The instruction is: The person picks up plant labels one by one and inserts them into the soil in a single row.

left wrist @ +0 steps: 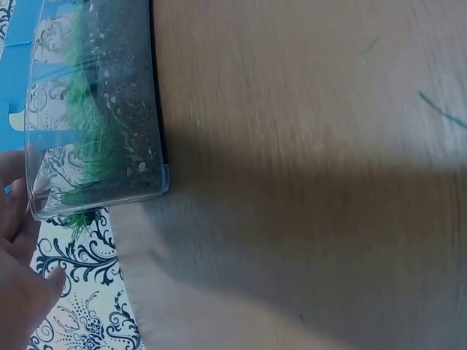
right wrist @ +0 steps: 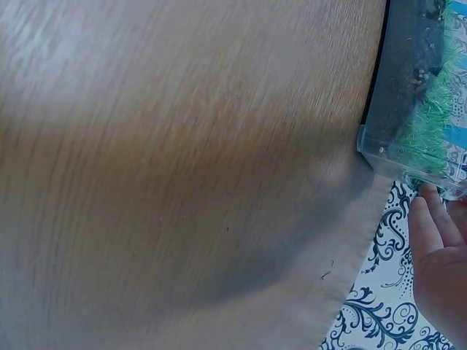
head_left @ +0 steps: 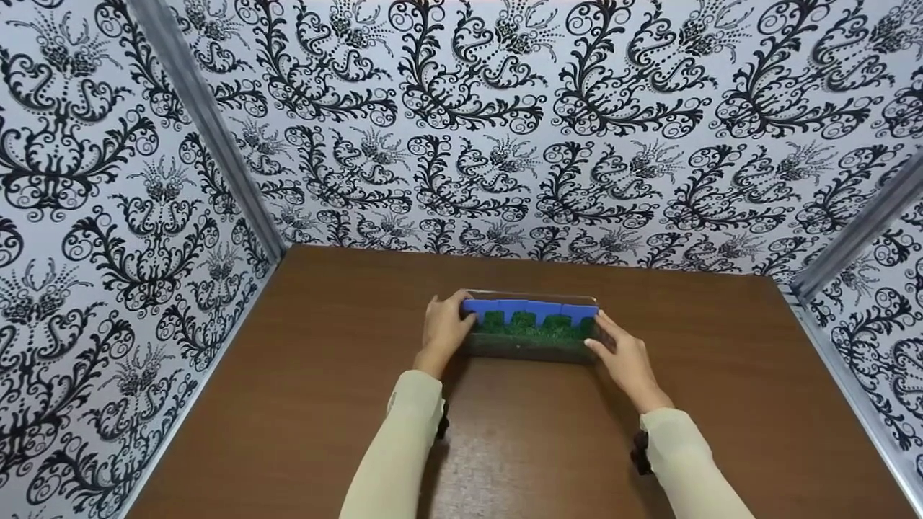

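Note:
A clear plastic box (head_left: 519,353) stands on the brown table, holding dark soil and green grass. Along the grass runs a blue strip (head_left: 530,308) with a notched lower edge. At the box's left end, my left hand (head_left: 445,328) grips it, fingers around the corner and thumb toward the front. My right hand (head_left: 626,358) holds the opposite end, its thumb over the front side. In the right wrist view, the fingers (right wrist: 430,226) lie against the end wall. Grass (left wrist: 91,146) and pebbly soil show through the wall in the left wrist view.
The brown wooden table (head_left: 324,404) reaches back to a patterned black-and-white wall (head_left: 505,144). Grey metal posts (head_left: 216,137) stand at the corners. A loose green blade (left wrist: 441,111) lies on the wood in the left wrist view.

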Motion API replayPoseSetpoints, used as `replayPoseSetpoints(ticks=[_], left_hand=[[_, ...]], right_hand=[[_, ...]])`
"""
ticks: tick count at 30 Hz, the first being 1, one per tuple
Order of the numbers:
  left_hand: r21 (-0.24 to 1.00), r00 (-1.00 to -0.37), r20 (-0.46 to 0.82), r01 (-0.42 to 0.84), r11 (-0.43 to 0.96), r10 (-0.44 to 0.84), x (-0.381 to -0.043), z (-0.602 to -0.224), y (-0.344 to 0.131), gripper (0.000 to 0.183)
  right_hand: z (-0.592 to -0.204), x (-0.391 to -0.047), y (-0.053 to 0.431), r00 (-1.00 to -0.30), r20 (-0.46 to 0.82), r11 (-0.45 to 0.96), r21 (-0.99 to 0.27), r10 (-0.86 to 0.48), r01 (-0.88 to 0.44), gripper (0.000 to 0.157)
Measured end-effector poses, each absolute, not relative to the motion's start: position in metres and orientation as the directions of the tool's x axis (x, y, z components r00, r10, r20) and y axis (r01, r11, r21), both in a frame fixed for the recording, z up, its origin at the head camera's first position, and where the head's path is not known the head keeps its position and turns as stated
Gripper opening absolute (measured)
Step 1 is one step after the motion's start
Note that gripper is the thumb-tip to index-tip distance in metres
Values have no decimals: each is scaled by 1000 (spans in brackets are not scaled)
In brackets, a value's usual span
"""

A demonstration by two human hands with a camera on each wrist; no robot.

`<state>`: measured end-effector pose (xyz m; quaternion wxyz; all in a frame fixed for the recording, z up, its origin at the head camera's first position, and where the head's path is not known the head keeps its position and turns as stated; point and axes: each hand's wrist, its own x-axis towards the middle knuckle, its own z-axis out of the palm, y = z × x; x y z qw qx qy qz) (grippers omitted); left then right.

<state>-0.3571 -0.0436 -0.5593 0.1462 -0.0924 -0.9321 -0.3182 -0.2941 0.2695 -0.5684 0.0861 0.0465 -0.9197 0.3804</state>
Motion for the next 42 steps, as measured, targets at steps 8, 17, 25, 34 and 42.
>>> replayPoseSetpoints(ticks=[8, 17, 25, 34, 42], left_hand=[[528, -939, 326, 275, 803, 107, -359, -555, -48, 20], [479, -937, 340, 246, 842, 80, -357, -559, -47, 21], [496, -933, 360, 206, 843, 16, -355, -562, -46, 20], [509, -950, 313, 174, 843, 7, -356, -564, -48, 21], [507, -966, 257, 139, 851, 4, -360, -564, -45, 21]], right_hand=[[-567, -294, 269, -979, 203, 700, -697, -21, -159, 54], [-567, -294, 269, -983, 183, 694, -705, -19, -145, 55], [-568, -295, 268, -984, 177, 680, -719, -21, -144, 55], [-568, -295, 268, -984, 178, 678, -722, -11, -138, 54], [-570, -296, 269, -984, 176, 686, -715, -15, -138, 54]])
